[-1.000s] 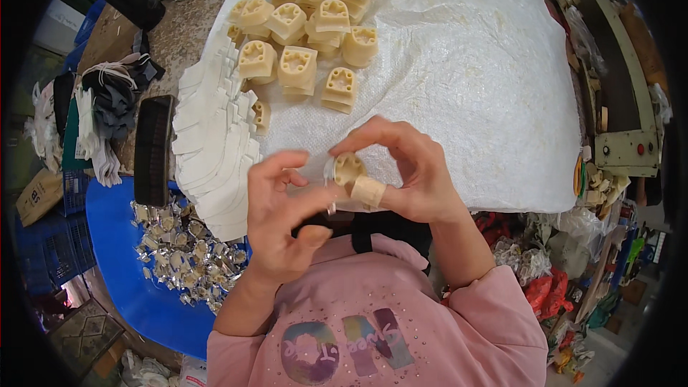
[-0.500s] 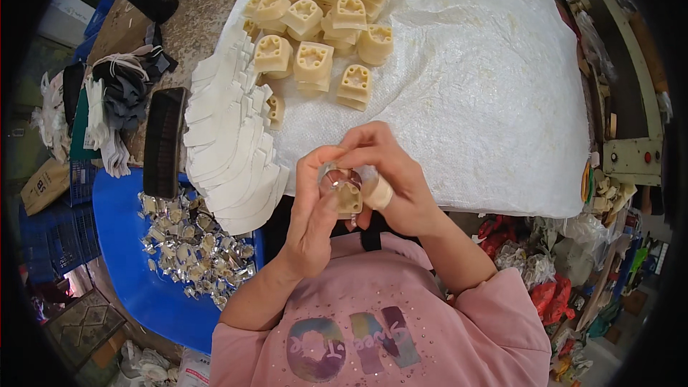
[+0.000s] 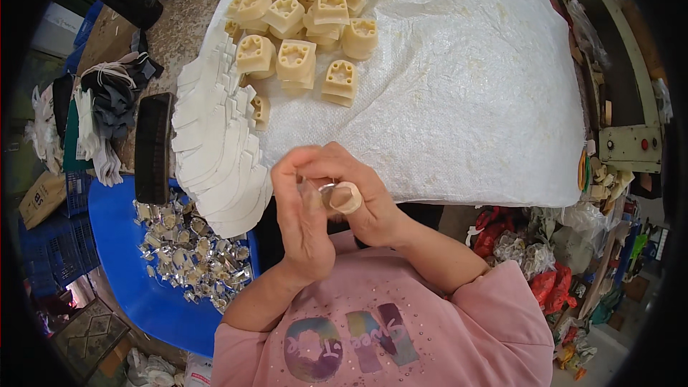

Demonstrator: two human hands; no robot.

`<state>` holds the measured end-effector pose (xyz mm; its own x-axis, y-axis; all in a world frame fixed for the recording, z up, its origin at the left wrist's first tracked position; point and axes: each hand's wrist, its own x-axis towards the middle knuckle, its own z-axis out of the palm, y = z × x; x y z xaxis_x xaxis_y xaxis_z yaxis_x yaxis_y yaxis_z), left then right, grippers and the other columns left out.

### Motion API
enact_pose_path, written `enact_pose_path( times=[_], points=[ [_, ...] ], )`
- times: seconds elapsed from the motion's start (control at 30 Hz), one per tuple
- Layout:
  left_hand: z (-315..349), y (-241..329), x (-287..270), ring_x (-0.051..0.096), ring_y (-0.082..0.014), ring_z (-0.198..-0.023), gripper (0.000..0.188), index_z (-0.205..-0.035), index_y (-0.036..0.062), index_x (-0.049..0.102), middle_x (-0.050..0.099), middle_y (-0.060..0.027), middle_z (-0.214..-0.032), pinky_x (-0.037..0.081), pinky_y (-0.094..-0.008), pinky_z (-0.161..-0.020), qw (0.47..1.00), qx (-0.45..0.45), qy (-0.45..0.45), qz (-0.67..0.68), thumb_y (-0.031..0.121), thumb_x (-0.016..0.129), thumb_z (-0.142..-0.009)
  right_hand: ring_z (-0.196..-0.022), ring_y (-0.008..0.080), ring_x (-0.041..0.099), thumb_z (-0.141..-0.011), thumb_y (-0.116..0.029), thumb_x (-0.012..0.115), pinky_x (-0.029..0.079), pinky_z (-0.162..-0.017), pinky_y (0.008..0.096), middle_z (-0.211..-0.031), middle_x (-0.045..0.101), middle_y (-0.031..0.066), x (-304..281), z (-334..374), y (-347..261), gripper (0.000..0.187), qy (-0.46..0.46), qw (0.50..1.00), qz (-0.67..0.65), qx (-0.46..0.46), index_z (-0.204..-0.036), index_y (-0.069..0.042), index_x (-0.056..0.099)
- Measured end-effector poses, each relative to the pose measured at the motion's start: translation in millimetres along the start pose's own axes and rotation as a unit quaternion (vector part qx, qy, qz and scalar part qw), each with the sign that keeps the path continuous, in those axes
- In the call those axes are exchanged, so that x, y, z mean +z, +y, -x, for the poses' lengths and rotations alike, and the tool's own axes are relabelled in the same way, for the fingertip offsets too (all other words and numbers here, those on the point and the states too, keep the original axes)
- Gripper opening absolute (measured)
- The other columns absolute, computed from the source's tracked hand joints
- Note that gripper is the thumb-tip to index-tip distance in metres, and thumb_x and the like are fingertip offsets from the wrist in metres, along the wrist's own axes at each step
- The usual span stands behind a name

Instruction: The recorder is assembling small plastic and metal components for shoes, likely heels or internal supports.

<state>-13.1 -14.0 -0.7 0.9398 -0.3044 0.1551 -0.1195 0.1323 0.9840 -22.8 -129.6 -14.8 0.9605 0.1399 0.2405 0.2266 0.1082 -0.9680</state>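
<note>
Left hand and right hand meet at the white woven sheet's near edge; together they clasp a blurred shiny piece.

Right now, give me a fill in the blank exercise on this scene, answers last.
The plastic tub holding shiny silver pieces is coloured ____.
The flat black rectangular device lies to the ____ of the overlapping white strips.
Cream arch-shaped blocks rest on the woven plastic sheet, whose colour is ____.
The bare left hand and right hand meet around a small, partly hidden shiny piece, before a shirt coloured ____.

Missing words: blue; left; white; pink.
</note>
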Motion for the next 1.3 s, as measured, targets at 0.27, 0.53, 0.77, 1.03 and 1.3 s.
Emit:
enact_pose_path(
  times=[0.27,0.53,0.77,1.03,1.3],
  points=[
    [-0.3,1.7,-1.1,0.046,-0.0135,-0.098,0.043,-0.13,-0.0027,0.028,0.042,-0.0124,-0.117,0.039,-0.0269,-0.086,0.999,-0.024,0.041,0.024,0.017,0.035,-0.092,-0.096,0.0289,0.05,-0.092,-0.011,0.043,0.04,-0.086,0.0348,-0.113,0.05,0.0144,6.4,2.2,0.5,0.034,0.036,0.997,-0.007,-0.074,-0.125,-0.003,0.047],
    [-3.7,-8.0,-14.9,0.051,-0.0144,-0.085,0.063,-0.143,0.0074,0.017,0.052,-0.0085,-0.11,0.044,-0.027,-0.071,0.977,-0.079,-0.056,0.191,0.047,0.034,-0.096,-0.078,0.021,0.054,-0.095,-0.013,0.04,0.045,-0.066,0.0285,-0.102,0.05,0.0109,1.4,1.6,-11.2,0.034,0.057,0.997,0.002,0.044,-0.127,-0.005,0.046],
    [-13.2,3.9,-17.5,0.049,-0.0124,-0.064,0.081,-0.146,0.0115,0.0,0.055,-0.0102,-0.097,0.039,-0.0234,-0.052,0.951,-0.169,-0.059,0.252,0.063,0.029,-0.091,-0.065,0.0188,0.056,-0.091,-0.02,0.053,0.046,-0.054,0.0312,-0.083,0.05,0.0087,-21.6,-11.2,-22.9,0.029,0.098,0.985,0.145,0.007,-0.114,-0.004,0.053],
    [-12.3,-0.9,-21.3,0.057,-0.0165,-0.085,0.075,-0.135,-0.0026,0.019,0.057,-0.0127,-0.099,0.047,-0.029,-0.075,0.992,0.031,-0.088,-0.084,0.039,0.059,-0.087,-0.071,0.0259,0.059,-0.085,-0.019,0.059,0.047,-0.063,0.033,-0.078,0.057,0.0124,-21.7,-15.1,-30.5,0.021,0.047,0.974,0.224,0.002,-0.092,0.0,0.058],
    [-15.8,13.9,-30.9,0.057,-0.017,-0.07,0.048,-0.109,0.0027,0.056,0.055,-0.01,-0.088,0.047,-0.0267,-0.059,0.982,0.03,-0.08,-0.17,-0.005,0.072,-0.064,-0.07,0.0085,0.051,-0.094,-0.021,0.051,0.043,-0.063,0.0242,-0.079,0.057,0.0008,-36.7,-13.6,-10.5,0.021,0.017,0.965,-0.186,0.184,-0.086,-0.003,0.056]
  ],
)
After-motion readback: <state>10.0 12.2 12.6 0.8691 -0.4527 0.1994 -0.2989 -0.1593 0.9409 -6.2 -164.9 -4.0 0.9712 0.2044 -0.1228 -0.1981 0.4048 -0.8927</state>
